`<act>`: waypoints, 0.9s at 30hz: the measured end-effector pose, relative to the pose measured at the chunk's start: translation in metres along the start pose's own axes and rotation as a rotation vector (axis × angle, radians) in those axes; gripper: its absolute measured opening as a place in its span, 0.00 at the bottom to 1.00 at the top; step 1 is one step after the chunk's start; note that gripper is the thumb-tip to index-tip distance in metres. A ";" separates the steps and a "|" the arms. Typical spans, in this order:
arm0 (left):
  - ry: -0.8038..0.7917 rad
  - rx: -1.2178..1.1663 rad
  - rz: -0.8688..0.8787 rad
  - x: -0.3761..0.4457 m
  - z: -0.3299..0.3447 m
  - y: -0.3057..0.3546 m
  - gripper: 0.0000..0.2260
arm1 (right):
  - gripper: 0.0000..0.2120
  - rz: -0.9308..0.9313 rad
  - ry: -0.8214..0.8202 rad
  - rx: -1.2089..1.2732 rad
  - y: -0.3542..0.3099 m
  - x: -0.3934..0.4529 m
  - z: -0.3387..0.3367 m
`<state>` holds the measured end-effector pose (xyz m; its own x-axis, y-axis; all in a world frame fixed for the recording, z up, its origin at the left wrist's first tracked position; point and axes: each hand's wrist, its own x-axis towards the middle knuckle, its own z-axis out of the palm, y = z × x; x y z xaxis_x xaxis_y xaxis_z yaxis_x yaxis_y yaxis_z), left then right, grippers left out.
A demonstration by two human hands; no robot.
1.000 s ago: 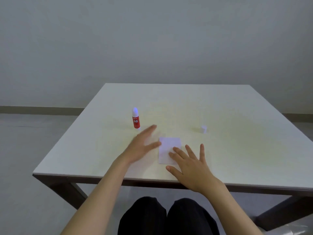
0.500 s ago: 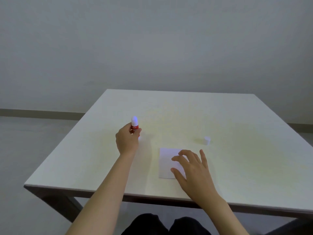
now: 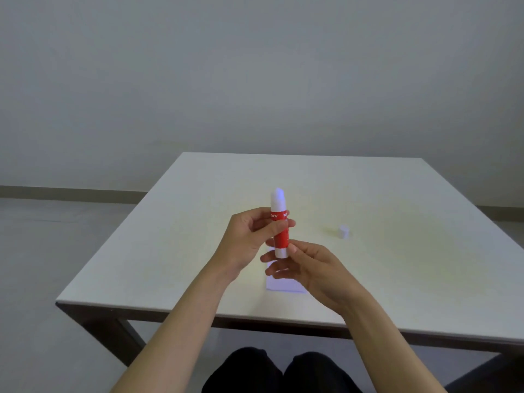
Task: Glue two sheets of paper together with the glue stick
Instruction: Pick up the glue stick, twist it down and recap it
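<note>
Glue stick (image 3: 280, 225) stands upright above the table (image 3: 175, 251), left hand (image 3: 249, 239) gripping its middle, right hand (image 3: 309, 268) pinching its base; paper (image 3: 283, 286) lies beneath.

A pale square table (image 3: 198, 251) carries two things: white paper (image 3: 283, 286) lying flat near the front edge, partly hidden, and a small white cap (image 3: 343, 231) farther back to the right.

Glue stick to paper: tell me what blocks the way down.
The glue stick is held upright above the table by the left hand. The right hand, at its base, hangs directly over the paper. Nothing else intervenes; the small white object sits off right.
</note>
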<state>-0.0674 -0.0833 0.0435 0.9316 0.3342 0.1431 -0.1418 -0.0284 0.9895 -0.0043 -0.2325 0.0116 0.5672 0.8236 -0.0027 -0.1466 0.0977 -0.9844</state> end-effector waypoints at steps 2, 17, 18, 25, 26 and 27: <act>-0.024 -0.001 0.015 -0.005 0.001 0.007 0.06 | 0.14 -0.029 -0.029 0.015 -0.004 -0.004 -0.004; 0.149 0.101 0.025 -0.006 0.003 0.007 0.04 | 0.20 0.036 0.085 -0.163 -0.008 -0.001 0.011; 0.147 0.104 0.019 -0.005 0.002 0.007 0.04 | 0.19 0.065 -0.039 -0.081 -0.010 -0.002 0.004; 0.170 0.094 0.021 -0.002 0.007 0.002 0.06 | 0.07 -0.044 0.346 -0.266 -0.003 0.005 0.013; 0.167 0.085 0.022 -0.002 0.010 0.001 0.06 | 0.09 -0.073 0.519 -0.376 0.001 0.006 0.021; 0.169 0.084 0.026 -0.001 0.013 0.000 0.06 | 0.12 -0.102 0.652 -0.474 0.005 0.006 0.028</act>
<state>-0.0643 -0.0959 0.0439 0.8575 0.4856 0.1697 -0.1299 -0.1147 0.9849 -0.0244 -0.2110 0.0113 0.9389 0.3178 0.1323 0.2066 -0.2127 -0.9550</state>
